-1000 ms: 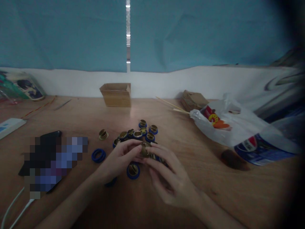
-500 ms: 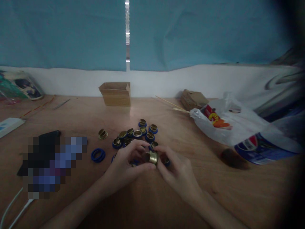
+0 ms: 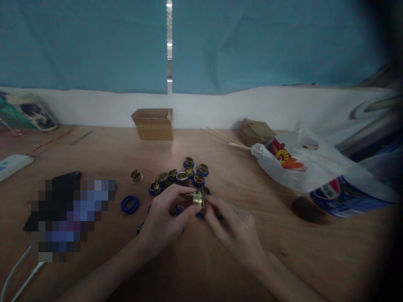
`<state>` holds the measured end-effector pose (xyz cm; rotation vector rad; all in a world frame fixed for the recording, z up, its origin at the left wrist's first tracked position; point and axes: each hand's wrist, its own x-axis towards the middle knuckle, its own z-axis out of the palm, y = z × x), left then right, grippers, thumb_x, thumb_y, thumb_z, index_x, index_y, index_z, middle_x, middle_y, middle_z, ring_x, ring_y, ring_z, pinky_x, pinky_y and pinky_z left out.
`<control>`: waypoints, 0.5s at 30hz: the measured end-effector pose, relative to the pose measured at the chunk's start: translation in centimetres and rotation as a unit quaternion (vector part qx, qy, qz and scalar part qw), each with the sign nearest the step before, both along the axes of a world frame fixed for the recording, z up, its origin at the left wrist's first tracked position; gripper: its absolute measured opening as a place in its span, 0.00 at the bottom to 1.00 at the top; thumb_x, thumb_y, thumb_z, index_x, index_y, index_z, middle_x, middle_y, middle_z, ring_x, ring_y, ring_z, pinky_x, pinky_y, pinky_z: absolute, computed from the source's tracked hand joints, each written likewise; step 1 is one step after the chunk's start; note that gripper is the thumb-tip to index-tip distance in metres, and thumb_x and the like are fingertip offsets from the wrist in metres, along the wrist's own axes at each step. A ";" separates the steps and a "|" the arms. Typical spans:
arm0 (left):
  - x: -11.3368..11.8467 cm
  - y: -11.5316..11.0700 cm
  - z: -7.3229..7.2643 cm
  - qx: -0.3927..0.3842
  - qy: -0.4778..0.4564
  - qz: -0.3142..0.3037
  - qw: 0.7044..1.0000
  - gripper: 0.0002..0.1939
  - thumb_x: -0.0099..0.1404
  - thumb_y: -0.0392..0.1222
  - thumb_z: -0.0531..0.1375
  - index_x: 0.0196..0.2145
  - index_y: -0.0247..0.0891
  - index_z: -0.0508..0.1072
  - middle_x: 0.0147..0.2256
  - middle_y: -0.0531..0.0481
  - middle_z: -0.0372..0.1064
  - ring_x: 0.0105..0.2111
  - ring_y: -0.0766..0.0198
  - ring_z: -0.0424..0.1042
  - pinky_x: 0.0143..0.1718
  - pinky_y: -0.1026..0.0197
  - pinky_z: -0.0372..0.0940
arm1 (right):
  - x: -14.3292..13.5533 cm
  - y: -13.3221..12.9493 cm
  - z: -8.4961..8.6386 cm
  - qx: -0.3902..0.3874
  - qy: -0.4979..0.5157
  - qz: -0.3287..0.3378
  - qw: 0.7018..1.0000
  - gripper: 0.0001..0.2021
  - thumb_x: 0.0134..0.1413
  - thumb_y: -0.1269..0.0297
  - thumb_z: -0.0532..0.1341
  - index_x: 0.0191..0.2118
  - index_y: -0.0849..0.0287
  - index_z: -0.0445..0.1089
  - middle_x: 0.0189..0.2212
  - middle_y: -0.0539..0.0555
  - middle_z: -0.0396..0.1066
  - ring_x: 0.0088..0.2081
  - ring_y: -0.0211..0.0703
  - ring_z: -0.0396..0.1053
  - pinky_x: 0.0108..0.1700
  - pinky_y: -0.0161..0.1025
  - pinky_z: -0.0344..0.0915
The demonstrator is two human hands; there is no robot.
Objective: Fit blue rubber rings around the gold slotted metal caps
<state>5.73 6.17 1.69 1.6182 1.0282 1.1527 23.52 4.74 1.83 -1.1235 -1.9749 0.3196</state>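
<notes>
Between thumb and fingers, my left hand [image 3: 165,214] pinches a shiny brass fitting [image 3: 198,200] with a wider flange at its right end. The fingertips of my right hand [image 3: 234,222] close on that flange from the right side. Just beyond and below my hands lies a cluster of similar brass fittings with blue rings [image 3: 198,180], some partly hidden by my left hand. A lone brass fitting [image 3: 136,177] without a blue ring stands to the left. Loose blue rings [image 3: 129,204] lie stacked nearer to me.
At the back stands an open cardboard box [image 3: 154,127]. To the right are a white plastic bag [image 3: 299,167], a Pepsi-labelled container [image 3: 349,196] and thin sticks [image 3: 223,136]. A dark phone-like object [image 3: 59,188], partly pixelated, and a white power strip [image 3: 14,165] lie left.
The brass fitting has turned in my fingers, so its flange now faces right. It has shifted slightly up and left, and my right fingertips have moved against the flange.
</notes>
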 end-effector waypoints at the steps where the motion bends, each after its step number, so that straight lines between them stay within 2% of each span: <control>1: 0.0 0.0 0.0 -0.004 0.000 0.000 1.000 0.13 0.62 0.41 0.63 0.44 0.39 0.71 0.41 0.46 0.73 0.39 0.59 0.75 0.42 0.56 0.71 | 0.0 0.0 0.2 -0.031 0.020 0.003 0.999 0.06 0.61 0.69 0.57 0.42 0.56 0.69 0.29 0.52 0.75 0.25 0.40 0.72 0.28 0.36 0.69; 2: 0.0 0.1 -0.1 -0.005 0.002 -0.002 1.000 0.13 0.62 0.41 0.63 0.45 0.39 0.71 0.42 0.46 0.73 0.39 0.59 0.75 0.43 0.56 0.71 | -0.1 0.1 0.4 -0.073 0.044 0.012 0.996 0.05 0.61 0.67 0.56 0.39 0.56 0.69 0.25 0.50 0.73 0.22 0.39 0.70 0.26 0.35 0.66; 4: -0.1 0.1 -0.3 -0.003 0.005 -0.011 1.000 0.13 0.62 0.41 0.63 0.45 0.39 0.71 0.41 0.46 0.73 0.40 0.58 0.75 0.43 0.55 0.71 | -0.2 0.3 0.8 -0.174 0.104 0.046 0.978 0.09 0.64 0.63 0.55 0.33 0.56 0.68 0.19 0.46 0.68 0.19 0.36 0.66 0.23 0.33 0.63; 7: -0.2 0.1 -0.7 -0.003 -0.004 -0.034 0.999 0.13 0.62 0.40 0.63 0.45 0.40 0.71 0.40 0.45 0.73 0.38 0.58 0.75 0.41 0.56 0.71 | -0.4 0.5 1.2 -0.284 0.191 0.101 0.934 0.16 0.64 0.57 0.53 0.26 0.57 0.66 0.17 0.46 0.67 0.20 0.35 0.66 0.24 0.33 0.63; 11: -0.3 0.0 -0.7 -0.009 -0.024 -0.064 0.998 0.13 0.62 0.37 0.62 0.46 0.40 0.70 0.40 0.45 0.73 0.38 0.58 0.75 0.40 0.56 0.70 | -0.5 0.6 1.5 -0.329 0.251 0.137 0.900 0.19 0.62 0.52 0.55 0.23 0.57 0.65 0.19 0.47 0.67 0.22 0.36 0.66 0.27 0.34 0.65; 15: -0.2 -0.2 -0.2 -0.007 -0.046 -0.071 0.996 0.12 0.62 0.35 0.61 0.45 0.39 0.70 0.40 0.45 0.72 0.38 0.59 0.74 0.40 0.58 0.70 | -0.4 0.7 1.3 -0.337 0.263 0.149 0.892 0.20 0.61 0.51 0.55 0.22 0.57 0.65 0.18 0.47 0.65 0.21 0.36 0.64 0.27 0.34 0.63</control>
